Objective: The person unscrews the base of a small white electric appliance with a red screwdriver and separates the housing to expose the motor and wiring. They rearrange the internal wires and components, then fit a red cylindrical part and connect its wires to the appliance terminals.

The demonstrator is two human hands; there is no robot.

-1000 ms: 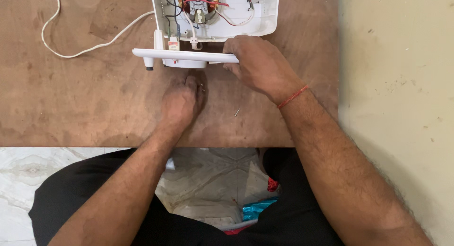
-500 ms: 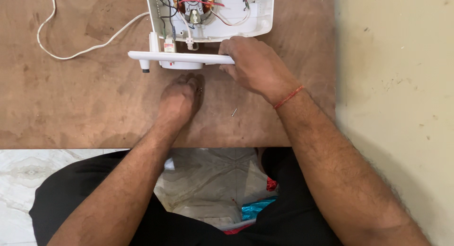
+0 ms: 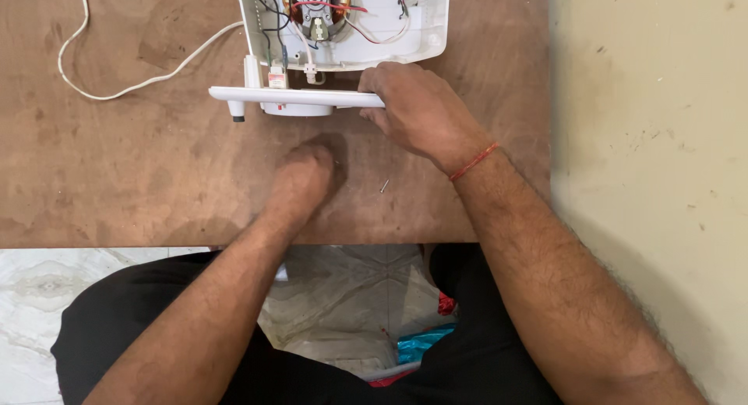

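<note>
The left hand [image 3: 300, 179] has drawn back, closed and holding nothing visible; the right hand [image 3: 417, 113] still grips the white plastic appliance cover [image 3: 300, 99] near the brown wooden board's [image 3: 117, 179] far edge.

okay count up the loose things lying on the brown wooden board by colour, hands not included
White: 3 – open white plastic appliance housing with its motor showing, flat white plastic cover panel gripped by the right hand, white power cord.
Silver: 1 – small metal screw beside the left hand.
Total: 4
</note>
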